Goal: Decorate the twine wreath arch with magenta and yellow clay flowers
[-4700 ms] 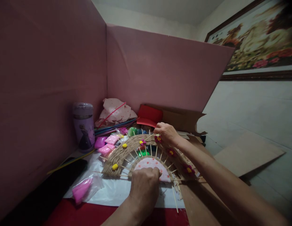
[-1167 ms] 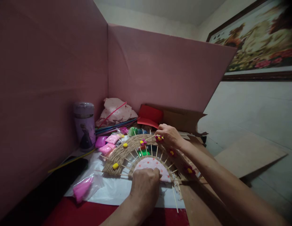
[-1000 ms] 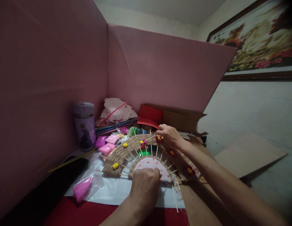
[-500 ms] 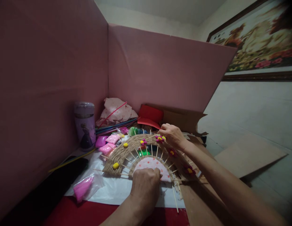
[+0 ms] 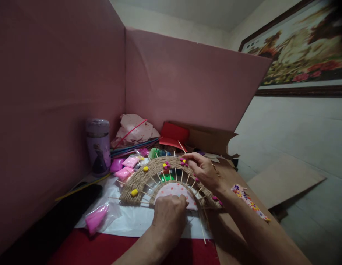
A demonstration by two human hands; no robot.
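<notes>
A half-round woven twine fan (image 5: 154,163) with thin wooden ribs lies in front of me. Its inner half-disc (image 5: 173,189) is pale cloth with pinkish dots. My left hand (image 5: 169,219) is closed at the bottom edge of that half-disc, gripping the fan there. At the upper right of the twine band, my right hand (image 5: 205,171) pinches a thin wooden stick (image 5: 182,147) that points up and left. Just beside its fingertips sits a purple-and-yellow clay flower (image 5: 183,161). Another such flower (image 5: 166,165) and yellow clay dots (image 5: 134,192) are on the band further left.
Bags of pink clay (image 5: 123,173) lie left of the fan, near a purple cup (image 5: 98,147). Behind are crumpled dotted cloth (image 5: 136,129), red paper (image 5: 175,132) and cardboard (image 5: 215,140). A floral strip (image 5: 250,202) lies by my right forearm. Pink panels stand left and behind.
The stick in my right hand has swung from lying across the band to pointing upward. That hand has turned and lowered slightly, while my left hand stays at the half-disc.
</notes>
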